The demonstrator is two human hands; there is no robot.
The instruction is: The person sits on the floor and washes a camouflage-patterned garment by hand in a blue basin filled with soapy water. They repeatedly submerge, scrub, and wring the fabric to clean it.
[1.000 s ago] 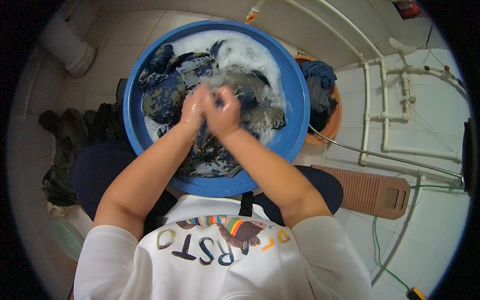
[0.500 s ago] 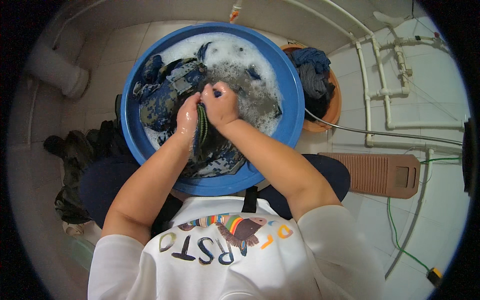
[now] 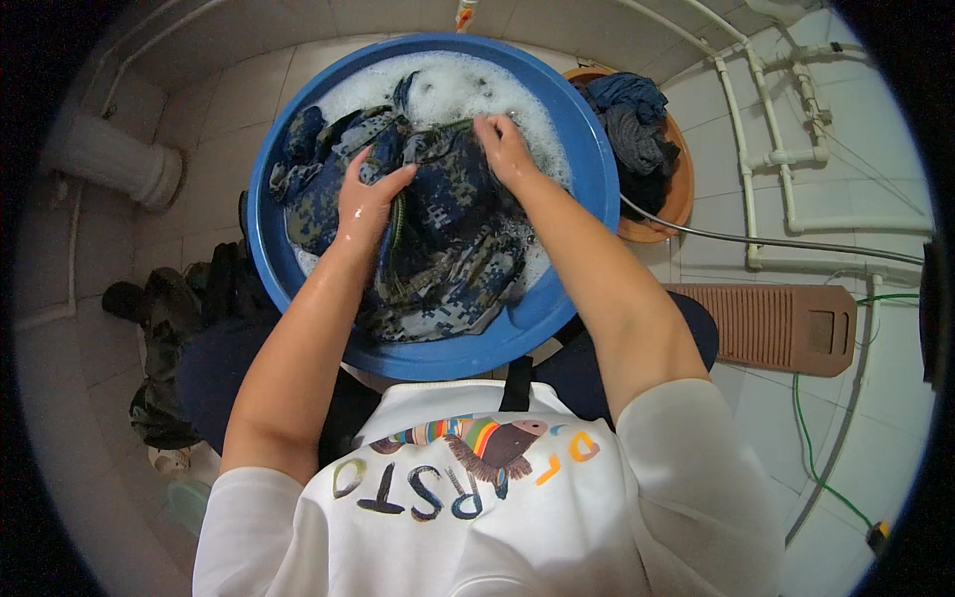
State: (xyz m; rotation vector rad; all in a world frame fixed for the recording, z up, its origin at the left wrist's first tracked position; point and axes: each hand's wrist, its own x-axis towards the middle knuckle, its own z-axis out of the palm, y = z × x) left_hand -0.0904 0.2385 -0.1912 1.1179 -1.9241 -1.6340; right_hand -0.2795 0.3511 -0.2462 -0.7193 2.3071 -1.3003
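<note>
A blue and grey camouflage garment (image 3: 453,214) lies wet and bunched in a large blue basin (image 3: 264,229) of suds. My right hand (image 3: 505,154) closes its fingertips on the garment's far right edge and stretches the cloth out. Over the left part of the garment, my left hand (image 3: 366,197) has its thumb and fingers spread apart, its palm near a dark seam. Its fingertips are against or just above the cloth; which of these, I cannot tell. White foam (image 3: 448,85) floats along the basin's far side.
Right of the basin stands an orange tub (image 3: 678,204) of dark clothes. A metal hose (image 3: 756,235) runs past it. A brown washboard (image 3: 766,328) lies on the tiles at right. Dark green clothes (image 3: 164,338) lie on the left. White pipes (image 3: 741,159) line the right wall.
My hands were close together, gripping a striped edge of cloth; they have moved apart. The right went to the far right with the cloth, spreading the garment over the water. The left opened.
</note>
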